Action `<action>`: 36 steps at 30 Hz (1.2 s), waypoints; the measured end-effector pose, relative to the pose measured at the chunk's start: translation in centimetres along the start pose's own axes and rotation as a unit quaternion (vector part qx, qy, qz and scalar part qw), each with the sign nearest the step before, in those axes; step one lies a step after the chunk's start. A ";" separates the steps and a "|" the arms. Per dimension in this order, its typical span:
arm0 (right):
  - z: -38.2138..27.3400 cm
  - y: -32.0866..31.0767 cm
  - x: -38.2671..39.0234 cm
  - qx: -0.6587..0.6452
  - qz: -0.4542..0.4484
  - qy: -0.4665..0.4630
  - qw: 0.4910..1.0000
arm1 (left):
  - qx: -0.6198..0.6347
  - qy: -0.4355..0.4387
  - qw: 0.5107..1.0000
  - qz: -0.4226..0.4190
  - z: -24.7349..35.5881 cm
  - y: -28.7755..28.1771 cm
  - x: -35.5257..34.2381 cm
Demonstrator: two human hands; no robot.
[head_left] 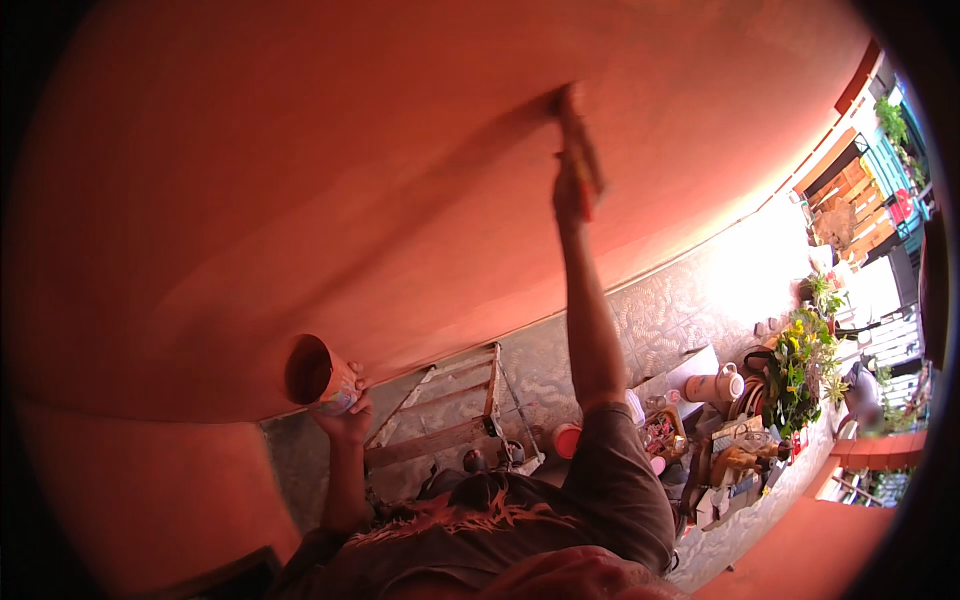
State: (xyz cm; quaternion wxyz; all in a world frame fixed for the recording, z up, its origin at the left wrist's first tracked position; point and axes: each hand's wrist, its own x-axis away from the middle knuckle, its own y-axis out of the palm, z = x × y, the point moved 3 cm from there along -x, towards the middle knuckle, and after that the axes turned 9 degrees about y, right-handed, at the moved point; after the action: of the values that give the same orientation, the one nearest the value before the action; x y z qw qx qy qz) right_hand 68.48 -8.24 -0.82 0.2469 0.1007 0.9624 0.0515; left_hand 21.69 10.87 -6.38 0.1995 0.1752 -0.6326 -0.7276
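Observation:
My left hand is wrapped round a small paint can, its dark open mouth tipped toward the wall at the lower left. High up, my right arm is stretched out. The right hand is closed round a paintbrush, a bit blurred, with red showing near its handle. Its tip meets or nearly meets the orange-red wall, and the arm's long shadow falls across that surface. How much paint the can holds is hidden in shade.
Below me a wooden ladder stands on the patterned tile floor. A red-rimmed bucket is near it. To the right are piled household items, a pale jug and leafy potted plants. Bright daylight floods the far right.

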 end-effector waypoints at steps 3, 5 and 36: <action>-9.8 3.4 8.3 -0.028 -0.152 -0.136 0.979 | -0.005 0.019 1.000 0.008 -0.3 0.0 0.9; -10.9 3.8 9.5 -0.099 -0.215 -0.131 0.963 | -0.015 0.018 1.000 0.002 -0.3 0.3 0.9; 2.0 -2.0 -1.4 0.007 -0.012 -0.046 0.999 | -0.017 0.064 0.997 -0.027 2.4 0.3 2.8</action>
State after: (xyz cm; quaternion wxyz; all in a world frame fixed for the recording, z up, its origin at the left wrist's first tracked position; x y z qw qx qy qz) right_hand 70.29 -10.36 -2.19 0.2909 0.0931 0.9515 0.0372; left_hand 18.05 11.42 -5.76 0.2227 0.2351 -0.6008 -0.7308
